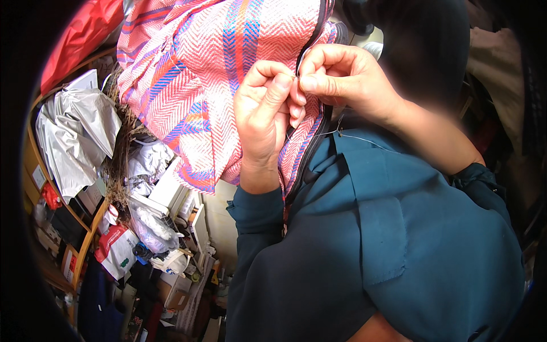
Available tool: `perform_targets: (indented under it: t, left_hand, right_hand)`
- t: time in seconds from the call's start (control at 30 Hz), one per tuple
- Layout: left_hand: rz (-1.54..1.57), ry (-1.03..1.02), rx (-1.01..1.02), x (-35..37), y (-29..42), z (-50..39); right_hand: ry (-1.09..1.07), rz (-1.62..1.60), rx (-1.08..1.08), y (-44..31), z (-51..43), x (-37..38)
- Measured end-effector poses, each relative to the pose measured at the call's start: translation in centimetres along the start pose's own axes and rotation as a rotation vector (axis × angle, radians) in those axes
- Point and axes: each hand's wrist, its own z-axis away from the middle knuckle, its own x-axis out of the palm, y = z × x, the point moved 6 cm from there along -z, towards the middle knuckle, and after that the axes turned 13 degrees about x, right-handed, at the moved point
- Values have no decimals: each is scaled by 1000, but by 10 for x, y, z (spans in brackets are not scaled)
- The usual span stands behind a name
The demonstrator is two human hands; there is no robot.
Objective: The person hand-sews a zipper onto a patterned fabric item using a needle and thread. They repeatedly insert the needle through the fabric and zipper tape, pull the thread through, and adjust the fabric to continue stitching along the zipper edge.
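Observation:
My left hand (265, 107) and my right hand (348, 79) meet fingertip to fingertip, each pinching thumb against forefinger. Between them is a fine pale thread (369, 141); whether a needle is there too is too small to tell. The thread loops below the hands, has a small tangle, and trails over my dark teal garment (444, 213). Behind and beneath my hands lies a woven plastic bag (196, 55) with a pink-and-white zigzag pattern and blue, orange and purple stripes. A black zipper (314, 147) runs along its edge, partly hidden by my hands.
A grey plastic bag (81, 137) and a straw broom head (117, 171) are at the left. Below them lie a red-and-white bag (117, 250), a clear plastic bag (154, 228) and boxes (175, 290). A red plastic sheet (87, 36) is at the upper left.

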Motion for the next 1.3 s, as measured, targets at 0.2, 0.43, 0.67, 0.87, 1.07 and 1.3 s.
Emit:
perform_targets:
  t: [0.2,0.43,0.67,0.87,1.07,1.3]
  left_hand:
    - [-35,-2,39,1,1,1]
    - [-82,16,53,2,3,2]
    - [-85,33,39,2,3,3]
    - [-379,-73,414,5,14,0]
    - [-575,-59,328,8,9,5]
    - [-643,-39,347,10,6,4]
  right_hand:
    - [-2,-87,48,4,-1,2]
    - [30,12,65,-2,2,1]
    - [64,-16,143,7,0,-4]
    - [-49,-156,172,7,-3,-5]
    - [118,21,70,4,-1,-14]
    - [239,175,-51,-4,2,-21]
